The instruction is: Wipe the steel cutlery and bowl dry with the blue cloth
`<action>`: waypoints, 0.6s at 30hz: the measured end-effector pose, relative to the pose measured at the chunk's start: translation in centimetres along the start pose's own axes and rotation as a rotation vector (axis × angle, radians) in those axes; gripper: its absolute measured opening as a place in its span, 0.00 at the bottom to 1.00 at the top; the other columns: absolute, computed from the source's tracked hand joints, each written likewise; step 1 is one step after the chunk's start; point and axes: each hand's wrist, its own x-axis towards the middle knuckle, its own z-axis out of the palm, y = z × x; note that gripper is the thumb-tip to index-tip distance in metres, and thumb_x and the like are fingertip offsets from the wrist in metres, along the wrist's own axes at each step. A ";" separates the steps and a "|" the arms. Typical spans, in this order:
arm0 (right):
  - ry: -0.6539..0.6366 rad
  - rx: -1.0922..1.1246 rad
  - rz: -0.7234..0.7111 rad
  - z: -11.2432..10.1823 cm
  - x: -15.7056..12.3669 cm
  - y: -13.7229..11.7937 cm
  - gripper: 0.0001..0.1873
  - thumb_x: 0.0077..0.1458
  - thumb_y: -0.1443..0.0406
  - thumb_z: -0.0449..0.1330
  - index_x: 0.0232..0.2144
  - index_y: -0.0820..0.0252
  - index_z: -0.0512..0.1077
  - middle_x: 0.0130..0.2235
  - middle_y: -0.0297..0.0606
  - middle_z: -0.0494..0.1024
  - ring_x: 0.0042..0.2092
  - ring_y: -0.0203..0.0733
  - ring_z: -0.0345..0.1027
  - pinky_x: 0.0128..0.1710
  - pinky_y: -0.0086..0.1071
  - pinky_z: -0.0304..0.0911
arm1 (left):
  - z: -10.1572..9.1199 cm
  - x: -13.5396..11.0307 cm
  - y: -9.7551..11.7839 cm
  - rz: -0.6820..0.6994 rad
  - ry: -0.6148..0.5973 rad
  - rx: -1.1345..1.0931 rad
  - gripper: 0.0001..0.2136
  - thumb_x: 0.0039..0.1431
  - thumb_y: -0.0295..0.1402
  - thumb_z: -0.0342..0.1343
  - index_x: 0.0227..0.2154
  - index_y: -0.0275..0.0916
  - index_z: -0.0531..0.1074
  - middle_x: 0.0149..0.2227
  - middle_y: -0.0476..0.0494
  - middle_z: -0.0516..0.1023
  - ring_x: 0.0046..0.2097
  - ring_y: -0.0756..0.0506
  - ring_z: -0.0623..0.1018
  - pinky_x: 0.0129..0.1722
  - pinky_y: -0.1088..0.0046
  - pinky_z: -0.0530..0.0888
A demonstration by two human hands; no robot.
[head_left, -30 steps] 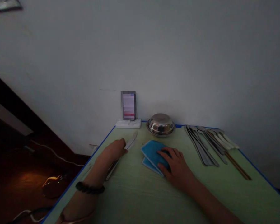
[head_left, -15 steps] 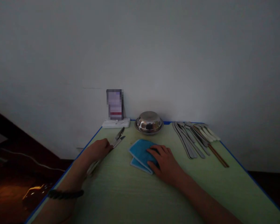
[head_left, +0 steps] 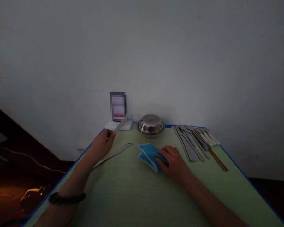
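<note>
On my head feed, the left hand (head_left: pixel 103 143) has its thumb and fingers closed on a knife (head_left: pixel 121 125), whose blurred blade slants up toward the far right. My right hand (head_left: pixel 174 162) is clamped on a folded blue cloth (head_left: pixel 150 154), fingers over its right side, the layers parting toward the left. Between the hands, just right of the left one, I see a slim metal utensil (head_left: pixel 118 152) lying aslant; which kind, I can't tell.

Farther out, the blade passes in front of a white stand (head_left: pixel 126 126), where a phone (head_left: pixel 118 105) leans. An upturned metal bowl (head_left: pixel 150 124) sits at the far edge of the green table (head_left: pixel 132 192). To the right lie metal cutlery (head_left: pixel 188 145), white-handled pieces (head_left: pixel 210 138) and, nearer me, brown chopsticks (head_left: pixel 217 159). A dark bracelet (head_left: pixel 67 198) circles my left wrist.
</note>
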 end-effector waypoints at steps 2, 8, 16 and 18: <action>0.034 0.003 0.038 -0.6 0.1 0.3 0.13 0.56 0.61 0.50 0.38 0.62 0.69 0.37 0.42 0.71 0.40 0.42 0.62 0.44 0.39 0.57 | 0.2 -0.6 1.0 0.032 -0.039 -0.117 0.12 0.59 0.41 0.37 0.33 0.40 0.60 0.27 0.49 0.70 0.26 0.49 0.72 0.25 0.75 0.68; -0.152 0.115 0.081 -3.3 -0.2 1.6 0.16 0.53 0.58 0.52 0.41 0.59 0.67 0.41 0.41 0.69 0.42 0.42 0.63 0.44 0.37 0.60 | 2.8 -3.6 5.4 0.044 -0.522 -0.884 0.11 0.56 0.43 0.47 0.28 0.41 0.57 0.21 0.59 0.56 0.16 0.57 0.55 0.12 0.85 0.51; -0.326 0.144 -0.054 -3.9 -0.6 2.8 0.23 0.44 0.70 0.57 0.46 0.53 0.68 0.45 0.38 0.70 0.47 0.41 0.61 0.50 0.37 0.56 | 6.0 -5.1 7.1 -0.019 -0.721 -1.057 0.11 0.56 0.44 0.49 0.29 0.41 0.59 0.19 0.59 0.61 0.12 0.58 0.57 0.08 0.85 0.52; -0.285 0.157 -0.034 -3.8 -0.4 3.0 0.16 0.48 0.70 0.54 0.41 0.54 0.72 0.41 0.37 0.72 0.44 0.39 0.64 0.47 0.35 0.58 | 6.4 -5.0 7.0 -0.041 -0.709 -1.096 0.12 0.55 0.43 0.50 0.28 0.40 0.60 0.18 0.59 0.62 0.11 0.58 0.56 0.07 0.85 0.50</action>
